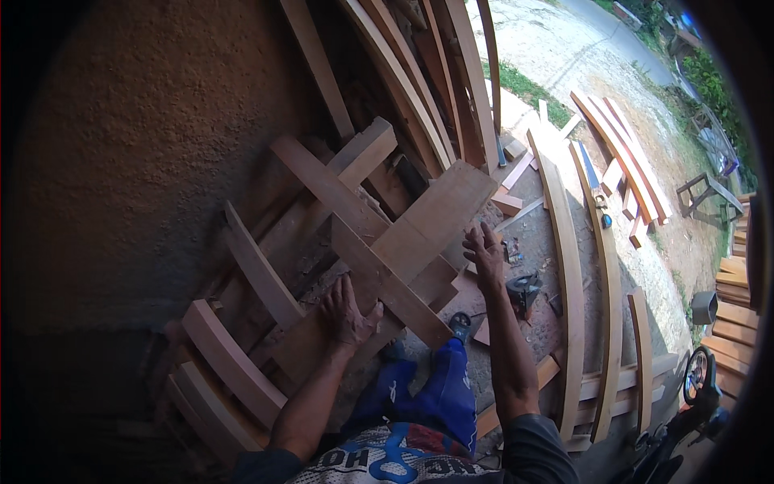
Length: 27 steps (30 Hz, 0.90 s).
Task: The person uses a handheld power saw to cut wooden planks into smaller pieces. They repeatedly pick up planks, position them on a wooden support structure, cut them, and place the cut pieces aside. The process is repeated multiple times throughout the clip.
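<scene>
A wide wooden board (pixel 435 214) lies slantwise before me, its far end up to the right. A narrower plank (pixel 403 302) crosses it near the middle, the two making an X. My left hand (pixel 348 313) lies flat with fingers apart on the near part of the board, close to the crossing plank. My right hand (pixel 485 256) is raised beside the board's far right edge, fingers apart and nothing in them; whether it touches the board I cannot tell. Beneath, another thick timber (pixel 367 152) and a reddish plank (pixel 326 181) form a stack.
Long timbers (pixel 395 73) lean at the far wall (pixel 161 145). Curved-looking beams (pixel 556 266) lie to the right. A dark power tool (pixel 524 292) sits on the ground by my right forearm. Several planks (pixel 234 363) stand at left; a wooden trestle (pixel 709 198) is at far right.
</scene>
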{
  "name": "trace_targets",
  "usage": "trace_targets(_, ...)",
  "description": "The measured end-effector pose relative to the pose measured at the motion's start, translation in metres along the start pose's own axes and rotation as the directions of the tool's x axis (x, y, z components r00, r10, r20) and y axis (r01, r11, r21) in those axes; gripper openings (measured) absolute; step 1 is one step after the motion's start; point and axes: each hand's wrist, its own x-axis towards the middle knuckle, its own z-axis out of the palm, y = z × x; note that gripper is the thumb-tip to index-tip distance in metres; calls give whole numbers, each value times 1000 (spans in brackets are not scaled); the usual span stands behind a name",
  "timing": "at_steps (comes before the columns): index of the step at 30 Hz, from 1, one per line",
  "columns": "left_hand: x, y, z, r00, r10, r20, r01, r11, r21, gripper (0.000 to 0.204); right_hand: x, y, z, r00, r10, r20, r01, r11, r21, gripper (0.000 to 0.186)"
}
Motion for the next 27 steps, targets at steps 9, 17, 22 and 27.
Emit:
trace_targets(9, -4, -7, 17, 999, 46, -22, -46, 999, 9, 109, -46, 248, -235, 972, 156, -174, -234, 652, -721, 40)
trace_targets(17, -8, -8, 1, 977, -157, 143, 173, 979, -108, 111, 28, 402, -335, 931, 361, -45, -82, 87, -993, 26)
trace_targets(22, -21, -36, -6, 991, -41, 127, 48, 997, -55, 116, 98, 474, -368, 966, 258, 37, 112, -282, -953, 30)
trace_targets(27, 3, -2, 7, 984, -109, 141, 110, 994, -1, 116, 131, 543, -407, 895, 434, -101, 2, -230, -973, 54)
